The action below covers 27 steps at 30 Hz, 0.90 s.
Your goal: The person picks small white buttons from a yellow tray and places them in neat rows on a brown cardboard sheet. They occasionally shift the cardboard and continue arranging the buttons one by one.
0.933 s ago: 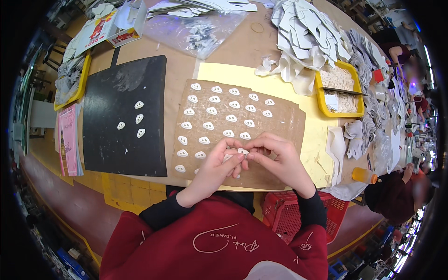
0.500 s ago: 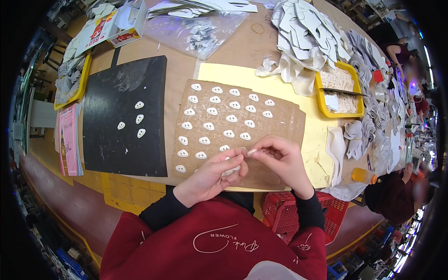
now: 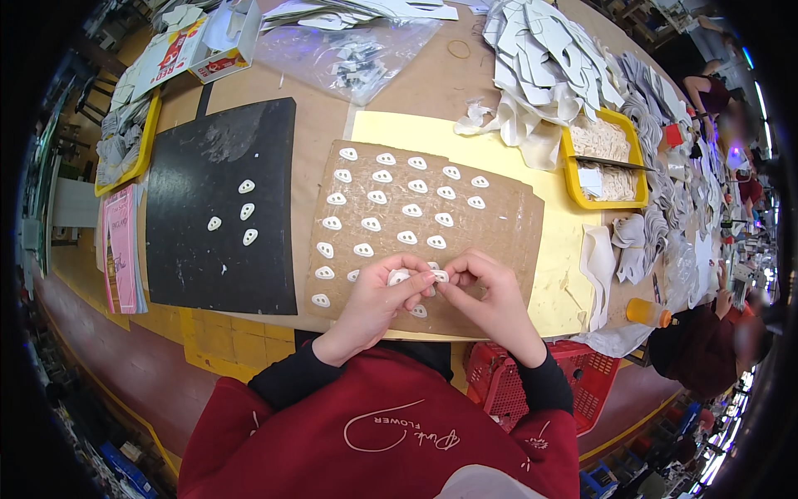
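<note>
Small white rounded-triangular pieces, each with two holes, lie in rows on a brown cardboard sheet [image 3: 499, 233] in front of me. My left hand [image 3: 370, 301] is closed around some of these white pieces [image 3: 398, 276], which show between thumb and fingers. Above the near part of the cardboard, my right hand [image 3: 492, 298] pinches one white two-holed piece [image 3: 440, 275], its tips meeting those of the left hand. Several more such pieces [image 3: 247, 211] rest on a black board [image 3: 187, 262] to the left.
Under the cardboard lies a yellow sheet [image 3: 561, 249]. A yellow tray [image 3: 609, 200] with pale strips and a dark blade stands right. White cut pieces [image 3: 544, 50] are heaped behind. A pink booklet [image 3: 121, 254] lies far left. Below the table edge sits a red basket [image 3: 499, 382].
Both hands have come closer together and turned. The piece at the right fingertips now shows its holes. A piece on the cardboard beneath the hands has come into view.
</note>
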Tool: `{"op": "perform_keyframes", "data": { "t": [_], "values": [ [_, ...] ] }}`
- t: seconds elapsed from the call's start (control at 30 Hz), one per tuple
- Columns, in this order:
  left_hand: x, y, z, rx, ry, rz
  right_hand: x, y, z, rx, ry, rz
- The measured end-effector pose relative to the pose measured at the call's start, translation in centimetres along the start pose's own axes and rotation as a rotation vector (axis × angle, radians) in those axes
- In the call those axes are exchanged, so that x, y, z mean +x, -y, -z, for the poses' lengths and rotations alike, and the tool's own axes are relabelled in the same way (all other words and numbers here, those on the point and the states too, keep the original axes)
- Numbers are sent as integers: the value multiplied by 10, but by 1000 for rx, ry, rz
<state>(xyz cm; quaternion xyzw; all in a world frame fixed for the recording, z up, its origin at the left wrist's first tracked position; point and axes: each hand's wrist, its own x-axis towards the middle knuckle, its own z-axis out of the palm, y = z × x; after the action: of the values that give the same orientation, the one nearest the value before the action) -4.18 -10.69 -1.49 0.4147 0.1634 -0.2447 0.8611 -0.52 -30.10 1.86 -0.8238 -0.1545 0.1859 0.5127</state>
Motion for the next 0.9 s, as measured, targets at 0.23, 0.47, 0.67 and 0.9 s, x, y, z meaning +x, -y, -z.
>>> {"op": "perform_keyframes", "data": {
  "t": [0.23, 0.47, 0.67, 0.9],
  "values": [
    [1, 3, 1, 112, 40, 7, -1, 4, 5, -78, -70, 12],
    [-3, -12, 0, -206, 97, 212, 34, -25, 41, -196, -267, -75],
    [-7, -20, -1, -209, 117, 234, 44, -45, 39, -382, -213, -63],
    [-5, -18, -2, -48, 137, 285, 46, -38, 35, -546, -280, -7]
  ]
}}
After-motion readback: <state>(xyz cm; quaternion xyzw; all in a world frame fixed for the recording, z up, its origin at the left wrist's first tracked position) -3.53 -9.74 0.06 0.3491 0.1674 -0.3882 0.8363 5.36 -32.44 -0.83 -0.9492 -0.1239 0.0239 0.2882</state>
